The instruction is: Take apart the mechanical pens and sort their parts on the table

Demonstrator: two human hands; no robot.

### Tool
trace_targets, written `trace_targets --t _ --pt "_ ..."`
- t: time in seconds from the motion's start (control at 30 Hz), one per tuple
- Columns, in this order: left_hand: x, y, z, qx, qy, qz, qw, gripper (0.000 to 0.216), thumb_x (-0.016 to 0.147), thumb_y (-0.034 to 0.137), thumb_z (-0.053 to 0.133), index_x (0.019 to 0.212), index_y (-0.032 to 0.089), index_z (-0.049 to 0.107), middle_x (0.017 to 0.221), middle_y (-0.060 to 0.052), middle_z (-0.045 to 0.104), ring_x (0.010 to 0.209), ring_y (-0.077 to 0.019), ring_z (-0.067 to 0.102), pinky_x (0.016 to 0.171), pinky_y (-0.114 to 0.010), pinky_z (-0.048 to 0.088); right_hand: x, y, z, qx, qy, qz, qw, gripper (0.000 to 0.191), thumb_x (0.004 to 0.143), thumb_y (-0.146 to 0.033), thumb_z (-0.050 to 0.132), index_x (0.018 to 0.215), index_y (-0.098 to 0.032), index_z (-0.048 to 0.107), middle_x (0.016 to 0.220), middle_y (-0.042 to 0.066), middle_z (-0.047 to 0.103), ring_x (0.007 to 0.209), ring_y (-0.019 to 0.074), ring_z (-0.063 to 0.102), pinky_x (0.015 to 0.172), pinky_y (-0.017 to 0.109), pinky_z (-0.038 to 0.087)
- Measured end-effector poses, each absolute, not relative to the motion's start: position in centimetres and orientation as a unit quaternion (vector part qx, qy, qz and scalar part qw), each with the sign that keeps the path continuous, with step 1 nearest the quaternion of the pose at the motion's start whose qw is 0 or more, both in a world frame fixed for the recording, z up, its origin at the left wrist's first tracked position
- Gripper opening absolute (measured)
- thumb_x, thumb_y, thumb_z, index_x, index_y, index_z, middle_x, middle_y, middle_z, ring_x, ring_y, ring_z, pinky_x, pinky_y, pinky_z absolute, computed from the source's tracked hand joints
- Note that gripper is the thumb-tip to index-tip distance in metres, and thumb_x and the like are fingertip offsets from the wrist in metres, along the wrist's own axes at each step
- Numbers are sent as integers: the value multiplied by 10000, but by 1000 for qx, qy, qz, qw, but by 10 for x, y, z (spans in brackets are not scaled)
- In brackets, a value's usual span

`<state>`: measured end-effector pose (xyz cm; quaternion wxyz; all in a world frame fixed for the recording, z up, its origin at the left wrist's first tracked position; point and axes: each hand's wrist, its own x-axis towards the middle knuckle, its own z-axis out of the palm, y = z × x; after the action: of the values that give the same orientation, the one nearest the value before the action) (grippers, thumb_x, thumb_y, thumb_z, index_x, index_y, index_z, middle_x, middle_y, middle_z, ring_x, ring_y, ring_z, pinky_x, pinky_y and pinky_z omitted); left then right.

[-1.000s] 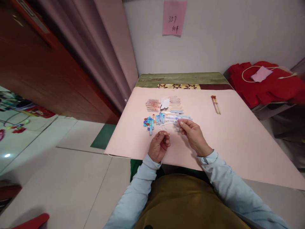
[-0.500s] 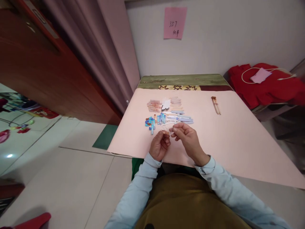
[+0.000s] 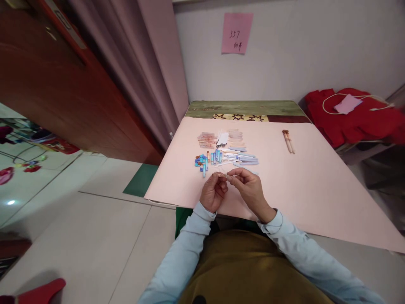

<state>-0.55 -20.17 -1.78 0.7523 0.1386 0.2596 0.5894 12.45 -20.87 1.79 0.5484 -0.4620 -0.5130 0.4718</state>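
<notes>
Near the table's front edge, my left hand (image 3: pixel 213 193) is closed on a small brownish pen part (image 3: pixel 223 175), held between thumb and fingers. The fingertips of my right hand (image 3: pixel 251 189) pinch at its right end; whatever they hold is too small to make out. Just beyond the hands lie blue pen barrels (image 3: pixel 219 157), a pile of small blue and brown caps (image 3: pixel 200 160), and long pale-blue pen tubes (image 3: pixel 243 158). Farther back are white refills with dark tips (image 3: pixel 222 139), brownish clear tubes (image 3: pixel 207 140) and beige tubes (image 3: pixel 236 136).
Two brown-topped pens (image 3: pixel 288 141) lie together at the right on the pink-covered table (image 3: pixel 319 190). A red cloth (image 3: pixel 329 122) with a pale cord is beyond the right edge. A pink note (image 3: pixel 237 33) hangs on the wall; a wooden door (image 3: pixel 79 84) stands at left.
My right hand has moved left, so its fingertips now meet the brownish part in my left hand. Before, a small gap lay between them. The view has shifted slightly.
</notes>
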Motion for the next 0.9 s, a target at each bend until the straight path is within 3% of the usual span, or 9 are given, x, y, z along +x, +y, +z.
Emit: trace_targets --t 0.33,0.5,0.6,0.73,0.9 --pt "-7 -201 -22 145 261 586 753 304 743 359 826 873 135 666 758 -20 676 570 -60 550 509 -167 428 128 -204 20 -460 -414 539 571 293 743 -420 767 886 -191 654 793 17 689 633 114 592 563 235 449" --pt "-5 -200 -22 151 275 592 743 284 767 367 804 873 140 671 769 -26 683 584 -68 562 533 -181 447 127 -204 13 -465 -423 545 555 303 739 -411 756 918 -196 640 709 -19 637 622 125 600 587 258 495" --pt "-3 -200 -21 159 277 602 732 275 769 364 801 871 141 677 775 -27 683 592 -69 560 544 -187 449 128 -205 10 -475 -514 456 549 294 816 -384 698 1046 -204 669 763 -7 656 612 123 596 606 276 507" --pt "-1 -200 -19 176 266 615 721 274 757 362 811 862 143 685 753 -15 666 594 -67 550 552 -189 449 130 -206 9 -484 -662 258 511 164 889 -305 644 994 -209 727 872 43 702 702 144 627 667 286 512" --pt "2 -201 -16 176 273 617 717 300 715 357 844 834 138 677 735 -1 652 584 -61 549 543 -185 446 130 -204 8 -482 -700 171 499 122 922 -252 603 957 -207 711 847 41 701 693 142 618 655 273 504"
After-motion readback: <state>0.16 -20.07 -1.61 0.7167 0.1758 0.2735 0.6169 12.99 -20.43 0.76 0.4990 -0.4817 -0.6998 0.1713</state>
